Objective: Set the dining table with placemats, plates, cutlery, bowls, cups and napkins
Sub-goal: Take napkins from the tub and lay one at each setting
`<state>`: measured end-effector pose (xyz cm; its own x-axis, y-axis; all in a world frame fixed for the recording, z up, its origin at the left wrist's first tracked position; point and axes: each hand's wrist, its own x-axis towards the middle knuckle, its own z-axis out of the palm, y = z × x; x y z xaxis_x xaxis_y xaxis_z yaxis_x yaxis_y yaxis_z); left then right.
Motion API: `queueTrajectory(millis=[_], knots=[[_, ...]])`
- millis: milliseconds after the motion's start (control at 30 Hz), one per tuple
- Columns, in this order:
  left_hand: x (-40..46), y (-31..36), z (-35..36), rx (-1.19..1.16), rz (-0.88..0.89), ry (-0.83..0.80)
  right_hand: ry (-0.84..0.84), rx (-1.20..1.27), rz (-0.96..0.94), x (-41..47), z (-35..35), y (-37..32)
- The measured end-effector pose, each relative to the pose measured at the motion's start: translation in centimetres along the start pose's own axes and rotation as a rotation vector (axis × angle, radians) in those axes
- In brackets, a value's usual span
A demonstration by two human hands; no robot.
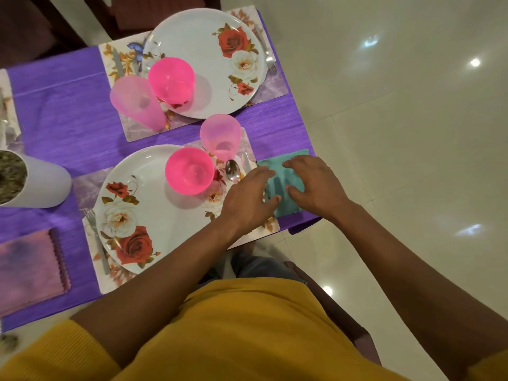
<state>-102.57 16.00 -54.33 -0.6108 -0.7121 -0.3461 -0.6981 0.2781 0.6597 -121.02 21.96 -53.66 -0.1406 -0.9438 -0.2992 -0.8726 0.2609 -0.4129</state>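
A folded teal napkin [286, 174] lies at the table's right edge, beside the near floral placemat [270, 225]. My left hand [247, 199] rests over the napkin's left side with fingers spread and relaxed. My right hand [316, 182] lies over its right side, fingers spread, tips touching the cloth. On the near placemat sit a white rose plate [154, 210] with a bright pink bowl [189, 170], a pale pink cup [221, 136], a spoon [232, 169] and a fork [94, 232]. The far setting has a rose plate [209, 53], pink bowl [171, 79] and pink cup [137, 101].
A purple tablecloth [63, 119] covers the table. A white pot [35, 182] stands at the left edge. A pink folded napkin [30, 268] lies at the near left. A dark chair [338, 312] stands behind me on the glossy tiled floor [412, 133].
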Motion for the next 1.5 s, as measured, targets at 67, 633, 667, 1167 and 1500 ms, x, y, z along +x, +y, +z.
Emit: queueTrajectory(millis=[67, 633, 667, 1167, 1500], knots=[[-1.4, -0.7, -1.5, -0.101, -0.022, 0.011, 0.018, 0.071, -0.022, 0.0, 0.0, -1.6], [-23.2, -17.8, -9.2, -0.566, -0.448, 0.732, -0.285, 0.102, -0.631, 2.8, 6.1, -27.7], [-24.7, -18.8, -9.3, -0.567, -0.471, 0.779, -0.311, 0.1, -0.653, 2.6, 6.9, -29.4], [-49.4, -30.9, -3.9, -0.828, -0.961, 1.304, -0.769, -0.068, -1.119, -6.8, 26.1, -58.1], [-57.6, -35.1, 10.1, -1.007, -1.497, 1.492, -1.106, -0.397, -1.454, -16.2, 42.9, -65.0]])
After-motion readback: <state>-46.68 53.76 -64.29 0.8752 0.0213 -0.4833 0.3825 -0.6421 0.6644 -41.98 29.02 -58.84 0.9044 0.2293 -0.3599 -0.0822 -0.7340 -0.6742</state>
